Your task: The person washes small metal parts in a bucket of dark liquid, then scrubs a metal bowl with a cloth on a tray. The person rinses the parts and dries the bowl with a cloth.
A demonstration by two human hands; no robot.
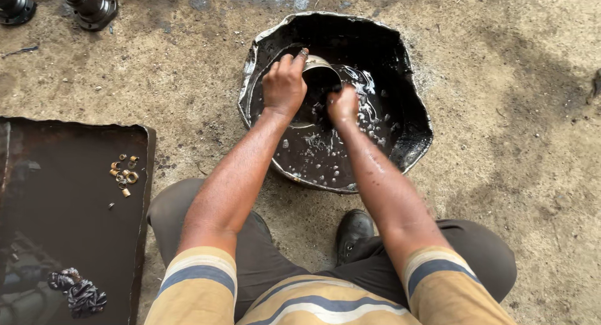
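A dented black metal basin (413, 134) sits on the ground in front of me, holding dark oily liquid with foam. My left hand (283, 87) grips the outside of a metal cylindrical sleeve (320, 70) held tilted over the liquid. My right hand (342, 104) is at the sleeve's open mouth, fingers closed and pushed against its inside; what they hold, if anything, is hidden. Both forearms are wet and streaked with oil.
A flat dark metal tray (37, 175) lies at the left with several small brass and steel rings (123, 175) and a crumpled dark rag (81, 294). Heavy machine parts (94, 5) lie at the top left. The ground is stained concrete. My black shoe (352, 232) shows below.
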